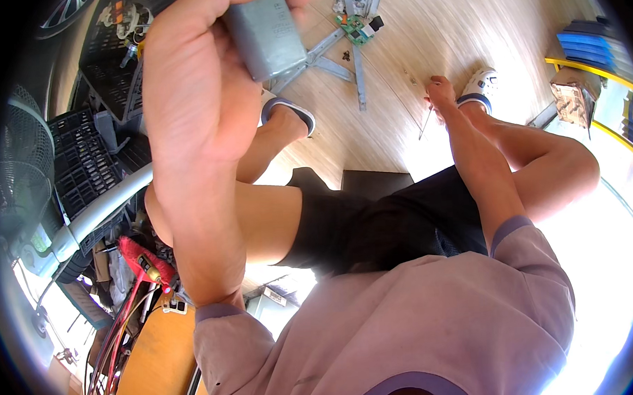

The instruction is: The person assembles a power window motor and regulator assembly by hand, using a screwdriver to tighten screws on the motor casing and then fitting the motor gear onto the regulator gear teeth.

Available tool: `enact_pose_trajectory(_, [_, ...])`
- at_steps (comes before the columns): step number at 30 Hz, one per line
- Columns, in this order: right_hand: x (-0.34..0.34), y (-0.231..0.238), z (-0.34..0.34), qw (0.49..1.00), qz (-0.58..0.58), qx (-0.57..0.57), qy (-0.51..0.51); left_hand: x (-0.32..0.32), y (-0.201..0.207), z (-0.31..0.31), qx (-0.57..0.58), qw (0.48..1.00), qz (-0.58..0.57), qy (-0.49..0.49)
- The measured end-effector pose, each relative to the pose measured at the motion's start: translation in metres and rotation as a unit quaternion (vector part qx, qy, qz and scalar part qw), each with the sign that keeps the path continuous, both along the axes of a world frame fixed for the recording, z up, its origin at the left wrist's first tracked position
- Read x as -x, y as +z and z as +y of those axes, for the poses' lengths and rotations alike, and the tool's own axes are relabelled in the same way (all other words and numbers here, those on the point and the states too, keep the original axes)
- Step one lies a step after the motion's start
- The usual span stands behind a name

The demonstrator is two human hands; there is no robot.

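My left hand (205,82) is raised close to the head view, its fingers closed round a grey-blue rectangular block (267,34) with rounded edges, a glossy skin and small print. The block's top end runs out of the picture. Low by my right foot, my right hand (440,91) is closed round a thin-shafted tool (423,128) that points down toward the floor. Its handle is hidden in the fist. On the floor ahead lies a cross-shaped frame of grey metal bars (359,79). A green circuit board (354,31) with a black part rests on it.
Small dark screws (346,56) lie beside the frame on the wood-look floor (401,35). At left stand black plastic crates (81,155), a pale pole (98,210) and a red object (144,261) among cables. A yellow-edged rack (593,72) holds blue items at right.
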State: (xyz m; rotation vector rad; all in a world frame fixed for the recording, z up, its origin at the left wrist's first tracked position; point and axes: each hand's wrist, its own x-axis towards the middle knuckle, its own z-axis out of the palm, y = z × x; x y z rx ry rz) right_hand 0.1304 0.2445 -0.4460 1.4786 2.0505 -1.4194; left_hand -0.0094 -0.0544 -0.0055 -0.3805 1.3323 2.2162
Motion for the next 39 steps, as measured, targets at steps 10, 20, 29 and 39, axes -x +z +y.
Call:
enact_pose_trajectory(10, [-0.008,0.004,-0.003,0.974,-0.094,-0.173,0.113,0.005,-0.01,-0.025,-0.012,0.998,0.065,0.019])
enact_pose_trajectory(20, [-0.021,-0.1,0.035,0.764,-0.045,-0.438,0.472,0.012,0.014,-0.036,0.012,0.992,0.063,0.11])
enact_pose_trajectory(29, [-0.005,-0.028,-0.021,0.959,-0.094,-0.146,0.222,-0.009,-0.009,-0.042,0.015,0.988,0.093,0.124])
enact_pose_trajectory(39, [0.006,-0.034,-0.007,0.968,-0.11,-0.186,0.129,0.007,-0.006,-0.027,-0.023,0.99,0.113,0.075])
